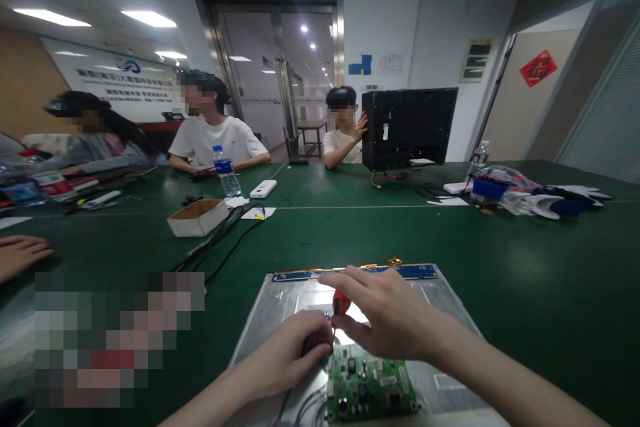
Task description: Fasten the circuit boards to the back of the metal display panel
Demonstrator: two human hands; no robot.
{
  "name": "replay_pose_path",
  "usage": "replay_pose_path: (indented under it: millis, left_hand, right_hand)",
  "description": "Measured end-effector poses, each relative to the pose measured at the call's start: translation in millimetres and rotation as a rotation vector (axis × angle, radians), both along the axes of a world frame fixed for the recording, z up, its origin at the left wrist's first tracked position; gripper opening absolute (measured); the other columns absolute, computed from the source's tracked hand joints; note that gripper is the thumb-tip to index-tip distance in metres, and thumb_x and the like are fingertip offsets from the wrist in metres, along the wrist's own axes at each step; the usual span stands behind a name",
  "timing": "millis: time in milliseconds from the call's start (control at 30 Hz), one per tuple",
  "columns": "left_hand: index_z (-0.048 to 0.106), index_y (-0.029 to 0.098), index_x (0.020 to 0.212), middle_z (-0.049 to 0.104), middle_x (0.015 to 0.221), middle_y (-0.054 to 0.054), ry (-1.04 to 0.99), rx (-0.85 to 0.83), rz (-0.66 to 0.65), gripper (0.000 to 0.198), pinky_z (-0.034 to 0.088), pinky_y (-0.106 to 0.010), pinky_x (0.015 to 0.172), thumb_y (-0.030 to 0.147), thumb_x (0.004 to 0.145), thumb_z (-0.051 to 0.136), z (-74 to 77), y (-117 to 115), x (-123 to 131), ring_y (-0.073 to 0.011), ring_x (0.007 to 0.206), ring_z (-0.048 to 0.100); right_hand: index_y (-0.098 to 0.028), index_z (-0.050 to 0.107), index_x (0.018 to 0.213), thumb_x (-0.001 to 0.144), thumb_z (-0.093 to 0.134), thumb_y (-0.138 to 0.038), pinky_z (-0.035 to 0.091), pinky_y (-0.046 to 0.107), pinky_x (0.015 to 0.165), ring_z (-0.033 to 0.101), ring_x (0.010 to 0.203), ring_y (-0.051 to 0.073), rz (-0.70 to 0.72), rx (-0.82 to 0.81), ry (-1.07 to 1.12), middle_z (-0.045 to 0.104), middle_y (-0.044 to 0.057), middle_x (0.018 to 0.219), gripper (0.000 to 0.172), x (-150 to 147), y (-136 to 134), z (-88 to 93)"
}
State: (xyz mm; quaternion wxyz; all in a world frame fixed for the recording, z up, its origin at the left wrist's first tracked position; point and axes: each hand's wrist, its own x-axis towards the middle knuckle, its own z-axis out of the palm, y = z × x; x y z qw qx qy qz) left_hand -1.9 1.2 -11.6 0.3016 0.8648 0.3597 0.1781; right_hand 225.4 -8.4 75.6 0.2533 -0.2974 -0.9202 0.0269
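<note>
My right hand [387, 310] grips a screwdriver [341, 302] with a red and black handle, its thin shaft pointing down. My left hand [300, 350] is closed beside that shaft, fingertips at the upper left corner of a green circuit board [370, 383]; what they pinch, if anything, is hidden. The board lies on the silver metal back of a display panel [267, 320], flat on the table before me. A narrow blue circuit strip [423, 271] runs along the panel's far edge. Dark cables [307, 407] lie left of the board.
On the green table [320, 233] are an open cardboard box [197, 218], black cables [225, 230], a water bottle [227, 173] and a white device [263, 189]. A person opposite steadies a black monitor housing [410, 130]. Other people sit at left; a co-worker's hand [23, 253] rests nearby.
</note>
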Motion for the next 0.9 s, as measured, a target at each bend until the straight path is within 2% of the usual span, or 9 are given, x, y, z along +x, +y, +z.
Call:
replay_pose_path:
  millis: [167, 367, 567, 900]
  left_hand:
    - [0.06, 0.019, 0.094, 0.063, 0.085, -0.001, 0.007, 0.012, 0.012, 0.007, 0.04, -0.029, 0.069, 0.019, 0.092, 0.053, 0.3, 0.0, -0.6, -0.0175, 0.075, 0.052]
    - [0.061, 0.019, 0.095, 0.064, 0.089, -0.002, 0.012, 0.002, 0.006, 0.008, 0.04, -0.03, 0.071, 0.021, 0.093, 0.053, -3.5, 1.6, -1.0, -0.0183, 0.077, 0.055]
    - [0.061, 0.019, 0.095, 0.065, 0.09, -0.003, 0.01, -0.004, 0.004, 0.008, 0.04, -0.03, 0.071, 0.02, 0.093, 0.053, -2.0, 1.0, -0.9, -0.018, 0.077, 0.055]
    - [0.061, 0.019, 0.1, 0.065, 0.094, -0.005, 0.0, -0.024, 0.01, 0.012, 0.044, -0.031, 0.074, 0.026, 0.097, 0.052, -7.7, 0.9, -3.1, -0.0197, 0.082, 0.056]
  right_hand:
    - [-0.02, 0.051, 0.126, 0.092, 0.062, -0.022, 0.043, 0.029, 0.058, 0.07, 0.08, 0.021, -0.013, 0.038, -0.003, 0.073, 0.005, 0.103, 0.036, -0.9, 2.5, -1.3]
    - [-0.02, 0.054, 0.118, 0.093, 0.063, -0.027, 0.037, 0.029, 0.055, 0.07, 0.079, 0.02, -0.019, 0.056, 0.005, 0.074, 0.005, 0.104, 0.027, -1.3, 3.2, -3.4]
    - [-0.019, 0.052, 0.118, 0.092, 0.064, -0.025, 0.038, 0.028, 0.056, 0.071, 0.079, 0.02, -0.015, 0.03, 0.035, 0.075, 0.005, 0.102, 0.029, -2.2, 2.1, -4.9]
    - [-0.019, 0.059, 0.099, 0.091, 0.065, -0.025, 0.029, 0.027, 0.051, 0.062, 0.066, 0.016, -0.036, 0.089, -0.048, 0.07, 0.003, 0.089, 0.012, -2.7, 1.2, 0.8]
